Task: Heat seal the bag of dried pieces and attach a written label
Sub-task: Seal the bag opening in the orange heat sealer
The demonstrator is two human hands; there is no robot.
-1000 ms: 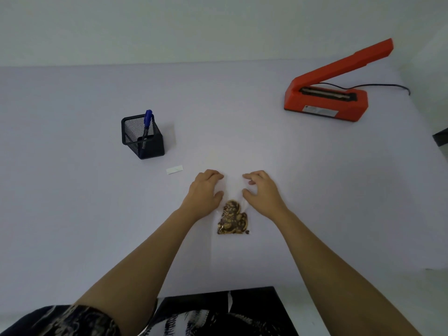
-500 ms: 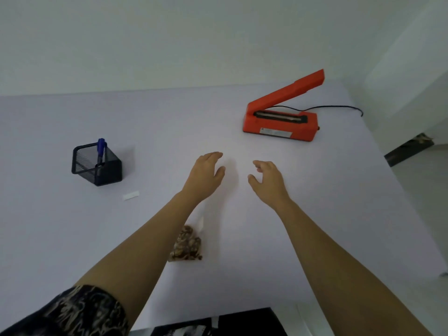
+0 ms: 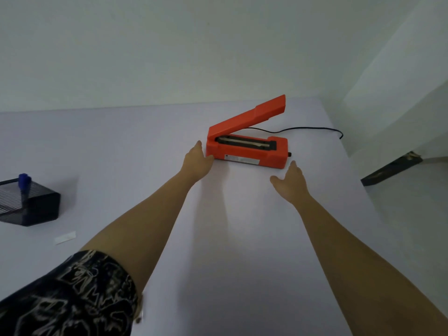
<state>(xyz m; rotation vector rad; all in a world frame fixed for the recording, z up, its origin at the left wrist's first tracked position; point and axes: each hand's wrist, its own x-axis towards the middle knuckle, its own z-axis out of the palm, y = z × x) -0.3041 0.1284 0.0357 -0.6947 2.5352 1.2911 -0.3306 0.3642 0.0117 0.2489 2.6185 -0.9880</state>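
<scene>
The table (image 3: 242,251) spreads under my arms. The sealer (image 3: 247,151), lid raised, sits just ahead of my hands. My left hand (image 3: 196,161), empty and spread, touches its near corner; my right hand (image 3: 292,181), empty and spread, hovers near its other end. A label (image 3: 65,237) lies far left of my left arm.

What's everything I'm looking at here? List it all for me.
Heat sealer: one, orange-red, far centre of the table, lid raised.
Power cord: one, black, trailing right behind the sealer.
Mesh pen holder: one, black, left edge.
Pen: one, blue cap, standing in the holder.
Blank label: one, white, on the table in front of the holder.
Table: one, pale lilac-white.
Left hand: open, at the sealer's left end.
Right hand: open, near the sealer's right end, not touching.
Sleeve: dark, patterned, left arm.
</scene>
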